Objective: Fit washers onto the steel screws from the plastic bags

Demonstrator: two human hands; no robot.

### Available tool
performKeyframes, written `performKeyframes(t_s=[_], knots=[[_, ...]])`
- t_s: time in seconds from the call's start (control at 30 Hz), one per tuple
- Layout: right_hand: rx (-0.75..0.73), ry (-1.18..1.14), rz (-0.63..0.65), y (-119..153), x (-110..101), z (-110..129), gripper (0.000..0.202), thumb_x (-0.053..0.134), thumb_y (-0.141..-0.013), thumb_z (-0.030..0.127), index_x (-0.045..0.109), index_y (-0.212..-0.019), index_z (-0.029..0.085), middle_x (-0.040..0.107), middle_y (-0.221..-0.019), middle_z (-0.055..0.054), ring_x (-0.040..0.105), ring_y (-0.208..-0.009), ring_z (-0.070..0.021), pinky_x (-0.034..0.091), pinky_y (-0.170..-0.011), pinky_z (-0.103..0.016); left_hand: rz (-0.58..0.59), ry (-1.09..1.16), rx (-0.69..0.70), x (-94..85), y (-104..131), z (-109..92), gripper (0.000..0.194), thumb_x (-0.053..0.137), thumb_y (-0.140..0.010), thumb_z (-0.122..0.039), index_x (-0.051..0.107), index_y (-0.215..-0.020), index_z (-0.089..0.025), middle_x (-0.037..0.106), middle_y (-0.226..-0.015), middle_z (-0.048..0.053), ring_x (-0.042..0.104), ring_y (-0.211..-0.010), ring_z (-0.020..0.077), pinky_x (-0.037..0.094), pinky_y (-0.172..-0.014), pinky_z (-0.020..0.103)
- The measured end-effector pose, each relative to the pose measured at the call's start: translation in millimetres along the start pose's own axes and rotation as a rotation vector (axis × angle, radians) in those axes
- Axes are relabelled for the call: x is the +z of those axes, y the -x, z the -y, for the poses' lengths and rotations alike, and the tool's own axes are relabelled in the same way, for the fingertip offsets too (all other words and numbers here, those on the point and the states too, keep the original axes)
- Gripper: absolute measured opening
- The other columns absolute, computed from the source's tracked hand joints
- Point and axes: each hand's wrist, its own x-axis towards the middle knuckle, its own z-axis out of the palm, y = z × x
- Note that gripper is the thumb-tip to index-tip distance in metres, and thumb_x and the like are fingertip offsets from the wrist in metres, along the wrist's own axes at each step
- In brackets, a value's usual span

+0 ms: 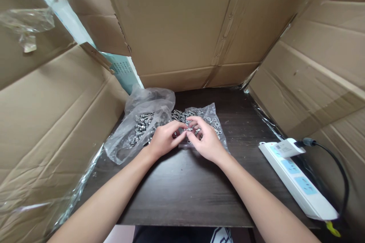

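My left hand (165, 139) and my right hand (207, 140) meet over the plastic bags, fingertips almost touching. Between them is a small metal bolt (188, 129), pinched by thumb and fingers from both sides; a washer or nut seems to sit on it, too small to make out. Left of my hands, a crumpled clear plastic bag (151, 98) holds many bolts (140, 128). Under and behind my hands lies a flat clear bag (210, 111) with loose bolts (179, 114) and washers (216, 125) on it. My fingers hide part of that pile.
A white power strip (299, 180) with a plugged-in adapter (288, 148) and black cable (343, 171) lies on the right of the dark table (182, 190). Cardboard walls (176, 26) stand behind and on both sides. The table's front edge is close to my body.
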Motion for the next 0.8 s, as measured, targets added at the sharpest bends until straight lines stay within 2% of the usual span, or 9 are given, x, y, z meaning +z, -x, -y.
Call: performKeyframes(t_s=[0.1,0.17,0.27,0.3,0.4,0.47,0.6,0.8], knots=[[0.025,0.026,0.022,0.0,-0.8,0.2,0.023,0.049,-0.099,0.031,0.065,-0.112,0.022,0.067,-0.078,-0.001,0.062,-0.066,-0.0157,0.049,-0.064,-0.029,0.004,0.001,0.004,0.0,0.1,0.2,0.011,0.060,-0.100,-0.025,0.067,-0.107,-0.018,0.074,-0.095,0.004,0.067,-0.070,0.0112,0.053,-0.065,0.021],[0.018,0.030,0.005,0.2,-0.8,0.0,0.024,0.050,-0.099,0.032,0.065,-0.113,0.021,0.070,-0.086,-0.003,0.064,-0.070,-0.0165,0.049,-0.064,-0.029,0.003,0.000,0.000,-0.1,0.1,0.1,0.012,0.060,-0.101,-0.025,0.067,-0.107,-0.018,0.074,-0.096,0.004,0.066,-0.070,0.0112,0.053,-0.065,0.022],[-0.009,0.015,-0.014,0.6,-0.2,-0.6,0.034,0.059,-0.090,0.026,0.062,-0.123,0.022,0.071,-0.108,-0.007,0.066,-0.078,-0.0174,0.051,-0.062,-0.028,0.007,0.005,-0.012,-0.1,0.3,0.2,0.012,0.059,-0.100,-0.024,0.067,-0.107,-0.019,0.074,-0.097,0.004,0.067,-0.070,0.0114,0.054,-0.065,0.022],[-0.011,0.013,-0.011,0.7,0.0,-0.8,0.033,0.059,-0.090,0.025,0.063,-0.122,0.022,0.071,-0.107,-0.007,0.066,-0.076,-0.0170,0.051,-0.062,-0.028,0.011,0.007,-0.014,-0.1,0.5,0.3,0.012,0.059,-0.100,-0.024,0.067,-0.107,-0.019,0.074,-0.097,0.004,0.067,-0.070,0.0115,0.054,-0.065,0.022],[-0.008,0.045,0.010,0.8,-0.1,-1.4,0.020,0.051,-0.098,0.029,0.067,-0.107,0.022,0.071,-0.084,-0.002,0.063,-0.067,-0.0158,0.048,-0.063,-0.028,0.023,0.009,-0.015,0.4,0.7,0.6,0.013,0.059,-0.101,-0.025,0.067,-0.108,-0.018,0.075,-0.097,0.005,0.067,-0.072,0.0120,0.055,-0.066,0.022],[-0.010,0.073,0.014,0.7,-0.4,-1.7,0.022,0.047,-0.101,0.031,0.067,-0.100,0.022,0.069,-0.075,0.000,0.061,-0.063,-0.0156,0.047,-0.064,-0.029,0.020,0.011,-0.015,0.6,0.6,0.7,0.014,0.059,-0.101,-0.026,0.068,-0.109,-0.018,0.075,-0.098,0.005,0.067,-0.072,0.0121,0.055,-0.066,0.022],[-0.021,0.065,0.005,0.4,-0.4,-1.7,0.018,0.052,-0.099,0.030,0.066,-0.107,0.022,0.071,-0.082,-0.001,0.061,-0.065,-0.0158,0.047,-0.064,-0.029,0.012,0.012,-0.015,0.3,-0.1,0.5,0.012,0.060,-0.100,-0.025,0.068,-0.107,-0.018,0.074,-0.095,0.004,0.067,-0.070,0.0117,0.054,-0.065,0.022],[-0.060,0.032,0.001,0.2,0.5,-0.1,0.016,0.055,-0.093,0.023,0.066,-0.104,0.021,0.070,-0.102,-0.006,0.064,-0.077,-0.0167,0.050,-0.066,-0.029,0.001,0.010,-0.010,-0.1,0.0,0.7,0.010,0.061,-0.099,-0.022,0.067,-0.106,-0.018,0.074,-0.095,0.004,0.067,-0.070,0.0114,0.053,-0.065,0.022]])
